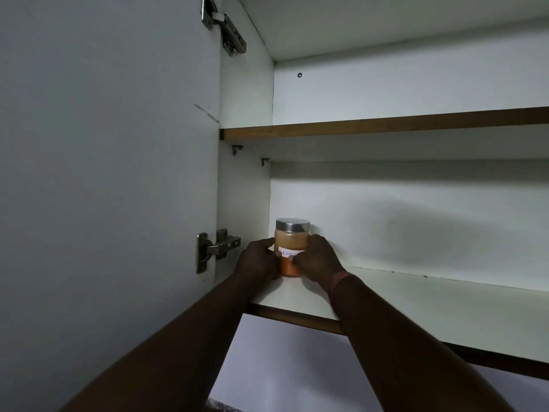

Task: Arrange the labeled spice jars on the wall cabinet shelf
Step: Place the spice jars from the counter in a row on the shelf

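A: From the head camera, where is the jar [292,248]?

B: It stands upright on the lower shelf [416,304], in the far left corner, close to the side wall and the back wall. It has a metal lid [293,225] and orange powder inside, paler higher up. A white handwritten label [289,251] faces out, partly covered by fingers, so I cannot read it fully.

A: And the hands?

B: Both grip the jar. The left hand [258,260] curls round its left side, the right hand [318,260] round its right side, thumbs on the front by the label. A reddish band [338,279] sits on the right wrist.

A: Anything else?

B: The upper shelf [386,126] runs above. The door [104,173] hangs open at left, with a top hinge [224,26] and a lower hinge [215,248].
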The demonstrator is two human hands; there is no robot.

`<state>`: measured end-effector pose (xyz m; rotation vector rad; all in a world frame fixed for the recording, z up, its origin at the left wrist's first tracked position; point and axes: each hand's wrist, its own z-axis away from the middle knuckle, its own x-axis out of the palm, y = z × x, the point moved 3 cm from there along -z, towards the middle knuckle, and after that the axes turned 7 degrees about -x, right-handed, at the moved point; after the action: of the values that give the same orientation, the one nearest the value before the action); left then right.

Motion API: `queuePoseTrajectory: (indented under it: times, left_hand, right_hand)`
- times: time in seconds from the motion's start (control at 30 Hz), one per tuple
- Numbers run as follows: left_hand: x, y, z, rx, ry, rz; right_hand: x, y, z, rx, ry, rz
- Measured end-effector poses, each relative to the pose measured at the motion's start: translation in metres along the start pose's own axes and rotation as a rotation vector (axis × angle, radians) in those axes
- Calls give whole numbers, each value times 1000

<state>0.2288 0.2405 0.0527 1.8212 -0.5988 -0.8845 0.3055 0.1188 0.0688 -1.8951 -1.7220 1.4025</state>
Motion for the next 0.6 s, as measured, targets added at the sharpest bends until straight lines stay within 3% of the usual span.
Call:
queuePoseTrajectory:
  times: [0.4,0.6]
  left_hand:
    - [0,-4,-15,-64,62,-119]
    - [-6,5,14,29,205,-304]
  right_hand:
    - [16,6,0,25,-90,-2]
    - [10,-4,24,54,-8,36]
